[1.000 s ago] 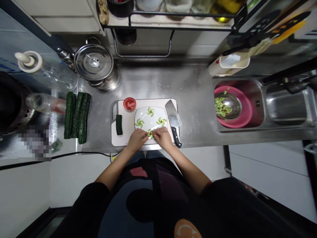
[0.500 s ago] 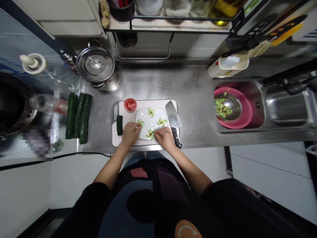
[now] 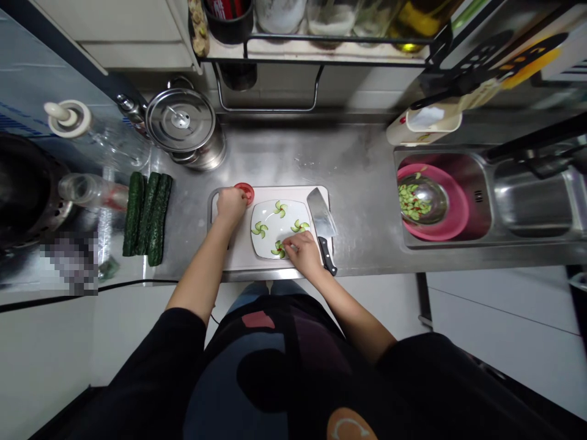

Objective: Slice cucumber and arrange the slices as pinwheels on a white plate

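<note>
A white square plate [image 3: 270, 230] lies on the pale cutting board [image 3: 243, 260], with several green cucumber-slice pinwheels [image 3: 259, 230] arranged on it. My left hand [image 3: 232, 205] reaches to the small red bowl [image 3: 247, 188] at the board's upper left, fingertips closed together at its contents. What they hold is too small to make out. Over the lower pinwheel [image 3: 277, 248], which has a red bit at its centre, my right hand [image 3: 302, 250] is in a pinch; I cannot see what is in it. A cleaver [image 3: 320, 212] rests along the board's right edge.
Several whole cucumbers [image 3: 147, 220] lie left of the board, near a lidded steel pot [image 3: 197, 143]. In the sink at right, a pink basin [image 3: 460, 201] holds a metal bowl [image 3: 438, 201] of cut pieces. A rack [image 3: 339, 52] with jars hangs above the counter.
My left hand has moved from the plate's left side up to the small red bowl, its arm now covering the cut cucumber piece. My right hand stays by the lower pinwheel, shifted slightly left.
</note>
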